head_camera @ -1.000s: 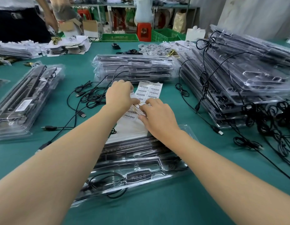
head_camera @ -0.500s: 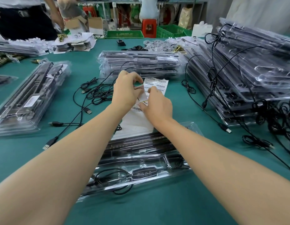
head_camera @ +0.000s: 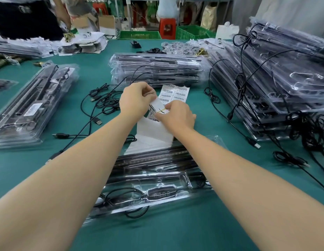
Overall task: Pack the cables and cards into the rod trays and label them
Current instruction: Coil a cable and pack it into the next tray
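A strip of barcode labels [head_camera: 176,94] lies on the green table beyond a clear rod tray [head_camera: 157,183] that holds black rods, a coiled black cable and a small controller. My left hand [head_camera: 135,101] pinches a white label that curls up off the strip. My right hand [head_camera: 176,116] pinches the strip's edge just beside it, pressing the backing paper [head_camera: 152,132] down. Loose black USB cables [head_camera: 101,102] lie to the left of my hands.
Stacks of clear trays stand at the back centre [head_camera: 157,69], at the right [head_camera: 277,78] with cables draped over them, and at the left [head_camera: 32,105]. Another person [head_camera: 27,17] works at the far left corner. Green crates [head_camera: 139,34] sit behind the table.
My left hand has lifted and peeled a white label up off the strip. My right hand stays on the strip's edge. The camera has moved slightly closer.
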Available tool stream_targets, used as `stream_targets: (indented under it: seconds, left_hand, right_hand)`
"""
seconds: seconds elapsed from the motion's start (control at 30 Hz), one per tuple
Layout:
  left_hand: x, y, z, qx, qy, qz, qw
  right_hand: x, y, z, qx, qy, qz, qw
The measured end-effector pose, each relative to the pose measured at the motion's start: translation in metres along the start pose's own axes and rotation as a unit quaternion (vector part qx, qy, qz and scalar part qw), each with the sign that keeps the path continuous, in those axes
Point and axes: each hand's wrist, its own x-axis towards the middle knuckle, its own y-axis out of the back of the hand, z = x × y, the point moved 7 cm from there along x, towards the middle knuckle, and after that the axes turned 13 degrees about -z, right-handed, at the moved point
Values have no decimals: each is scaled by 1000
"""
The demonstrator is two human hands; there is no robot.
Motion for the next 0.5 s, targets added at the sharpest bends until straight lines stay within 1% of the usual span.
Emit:
stream_targets:
  seconds: [0.07,0.17,0.2,0.3,0.33,0.4,0.5]
  left_hand:
    - [3,7,-8,-44,11,24,999]
    - [9,10,-12,-80,-3,16,997]
    - [11,14,-14,-94,0,27,995]
    - [10,39,-24,-170,36,112,978]
    - [8,49,-24,-180,38,130,974]
    - [-3,66,-16,-178,17,134,975]
    - [-37,91,-6,-207,-19,105,973]
  right_hand:
    - [0,0,1,7,-2,2,1000]
    - [0,-1,3,6,-1,8,1000]
    - [-1,-1,2,8,-1,8,1000]
    - [-1,-1,0,-9,6,12,1000]
    - [-2,-1,0,-18,8,14,1000]
    - [-3,-1,-2,-37,17,16,999]
    - [-6,2,-4,-64,26,-10,998]
